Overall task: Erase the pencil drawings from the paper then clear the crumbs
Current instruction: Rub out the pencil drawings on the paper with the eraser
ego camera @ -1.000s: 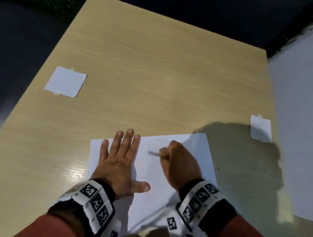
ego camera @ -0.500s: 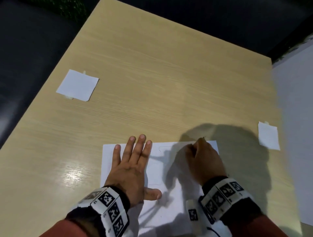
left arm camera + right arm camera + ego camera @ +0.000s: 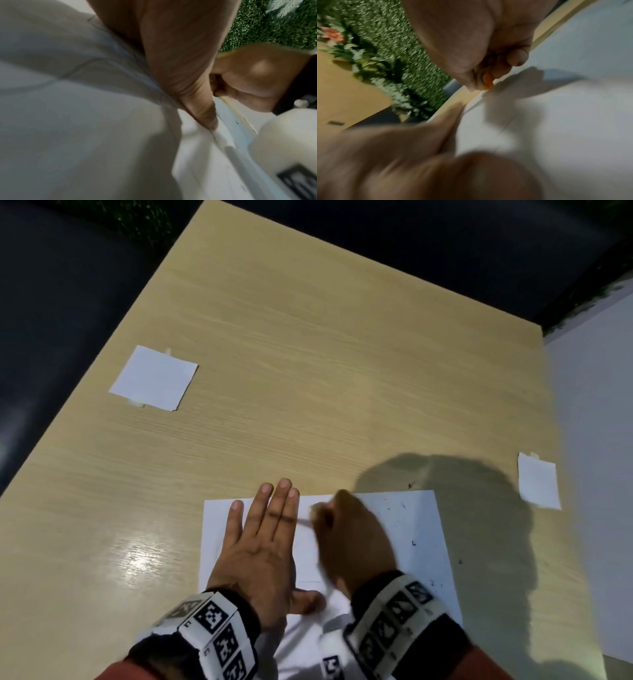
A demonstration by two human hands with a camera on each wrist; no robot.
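A white paper (image 3: 411, 529) lies at the near edge of the wooden table (image 3: 308, 354). My left hand (image 3: 270, 508) lies flat on the paper's left half with its fingers straight, pressing it down. Just right of those fingers, my right hand (image 3: 320, 513) is blurred with motion. In the right wrist view its fingertips pinch a small orange eraser (image 3: 487, 81) against the paper (image 3: 573, 121). A faint pencil line (image 3: 310, 581) shows between the hands. Dark eraser crumbs (image 3: 400, 505) dot the paper's right part, and the left wrist view shows crumbs (image 3: 236, 122) too.
Two small white paper squares are taped to the table, one at the far left (image 3: 154, 378) and one by the right edge (image 3: 537, 481). A white surface (image 3: 599, 474) adjoins the table on the right. Dark floor lies beyond the left and far edges.
My right hand swung out to the paper's top right corner, then back left beside my left fingers. The left hand has stayed flat on the paper.
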